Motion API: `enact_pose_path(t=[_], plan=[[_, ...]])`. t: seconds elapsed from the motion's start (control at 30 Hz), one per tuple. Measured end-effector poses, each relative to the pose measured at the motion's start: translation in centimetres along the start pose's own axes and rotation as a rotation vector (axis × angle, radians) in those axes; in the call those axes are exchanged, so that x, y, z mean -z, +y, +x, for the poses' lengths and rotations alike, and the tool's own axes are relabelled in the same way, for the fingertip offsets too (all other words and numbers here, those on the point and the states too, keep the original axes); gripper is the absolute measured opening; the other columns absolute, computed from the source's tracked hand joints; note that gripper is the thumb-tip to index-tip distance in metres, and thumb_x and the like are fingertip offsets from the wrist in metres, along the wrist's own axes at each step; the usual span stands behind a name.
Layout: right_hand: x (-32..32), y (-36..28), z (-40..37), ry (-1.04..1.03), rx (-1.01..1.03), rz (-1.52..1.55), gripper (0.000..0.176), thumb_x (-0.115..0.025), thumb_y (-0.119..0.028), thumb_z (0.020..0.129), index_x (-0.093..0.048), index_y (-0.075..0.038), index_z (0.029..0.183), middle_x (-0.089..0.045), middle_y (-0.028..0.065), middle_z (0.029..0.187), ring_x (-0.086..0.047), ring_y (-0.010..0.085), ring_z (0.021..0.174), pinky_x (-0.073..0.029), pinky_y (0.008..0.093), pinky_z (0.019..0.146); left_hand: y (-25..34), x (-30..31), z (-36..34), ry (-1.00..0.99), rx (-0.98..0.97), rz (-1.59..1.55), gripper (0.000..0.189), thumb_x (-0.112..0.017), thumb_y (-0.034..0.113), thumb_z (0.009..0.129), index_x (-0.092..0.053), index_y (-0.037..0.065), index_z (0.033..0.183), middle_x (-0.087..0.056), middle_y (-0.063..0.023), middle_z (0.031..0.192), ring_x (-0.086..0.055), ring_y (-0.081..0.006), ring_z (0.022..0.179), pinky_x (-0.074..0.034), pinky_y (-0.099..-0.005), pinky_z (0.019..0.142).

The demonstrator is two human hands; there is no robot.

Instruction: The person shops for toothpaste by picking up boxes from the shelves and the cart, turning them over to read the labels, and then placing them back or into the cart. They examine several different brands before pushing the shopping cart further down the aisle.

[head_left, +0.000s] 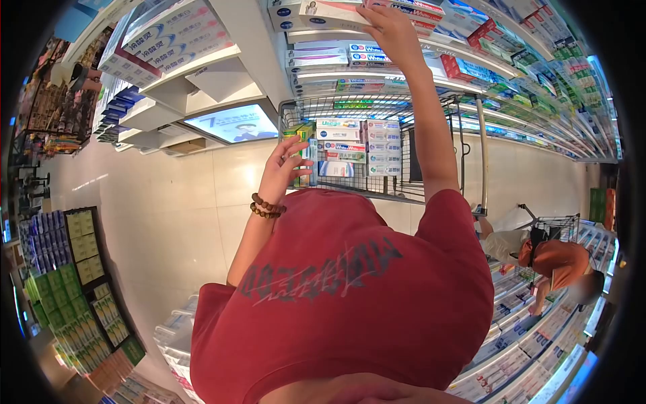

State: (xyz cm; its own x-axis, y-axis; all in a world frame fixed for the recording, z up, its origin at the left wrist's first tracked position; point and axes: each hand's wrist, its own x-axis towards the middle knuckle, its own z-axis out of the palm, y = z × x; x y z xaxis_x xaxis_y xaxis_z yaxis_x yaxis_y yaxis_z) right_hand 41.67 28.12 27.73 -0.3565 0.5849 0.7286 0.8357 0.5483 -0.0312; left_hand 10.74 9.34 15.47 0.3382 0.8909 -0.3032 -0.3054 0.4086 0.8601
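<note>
My right hand reaches up to the shelf, its fingers closed around the right end of a white toothpaste box. Beaded bracelets circle the wrist of my left hand, which is over the left side of a wire shopping cart. Its fingers are spread and bent beside a green and yellow box standing in the cart. Several toothpaste boxes lie stacked in the cart's middle, and a column of white boxes stands to their right.
Shelves of toothpaste boxes run ahead and to the right. A lit screen is set in the display at left. Green and blue stacked goods stand farther left. At right, a person in orange bends by shelves beside another cart.
</note>
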Motion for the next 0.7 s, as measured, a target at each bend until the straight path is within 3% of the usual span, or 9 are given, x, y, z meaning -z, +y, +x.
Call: enact_pose_path(t=[0.2, 0.6, 0.7], plan=[[-2.5, 1.9, 5.2, -0.039, 0.120, -0.004, 0.033, -0.071, -0.011, 0.079, -0.070, -0.006, 0.112, -0.067, 0.0174, 0.096, -0.062, 0.0376, 0.093, -0.049, 0.0467, 0.082, 0.4, 0.5, -1.4, -0.008, 0.008, -0.092, 0.042, -0.050, 0.010, 0.096, -0.050, 0.001, 0.137, -0.067, -0.0110, 0.107, -0.066, -0.0166, 0.087, -0.055, -0.0330, 0.082], [-4.5, 3.9, 8.5, -0.191, 0.053, 0.050, 0.036, -0.070, -0.012, 0.078, -0.071, -0.006, 0.114, -0.070, 0.0188, 0.097, -0.065, 0.0380, 0.094, -0.051, 0.0460, 0.084, -0.3, 1.8, -1.5, 0.118, -0.012, -0.119, 0.037, -0.047, 0.005, 0.097, -0.052, 0.000, 0.132, -0.067, -0.0092, 0.102, -0.066, -0.0148, 0.084, -0.055, -0.0298, 0.077], [-6.0, 4.6, 8.4, -0.119, 0.089, 0.081, 0.033, -0.069, -0.013, 0.081, -0.071, -0.006, 0.114, -0.070, 0.0181, 0.097, -0.065, 0.0383, 0.093, -0.051, 0.0466, 0.084, -0.5, 1.7, -1.3, 0.097, -0.008, -0.126, 0.037, -0.047, 0.006, 0.097, -0.052, 0.000, 0.132, -0.067, -0.0090, 0.101, -0.066, -0.0148, 0.083, -0.055, -0.0296, 0.077]])
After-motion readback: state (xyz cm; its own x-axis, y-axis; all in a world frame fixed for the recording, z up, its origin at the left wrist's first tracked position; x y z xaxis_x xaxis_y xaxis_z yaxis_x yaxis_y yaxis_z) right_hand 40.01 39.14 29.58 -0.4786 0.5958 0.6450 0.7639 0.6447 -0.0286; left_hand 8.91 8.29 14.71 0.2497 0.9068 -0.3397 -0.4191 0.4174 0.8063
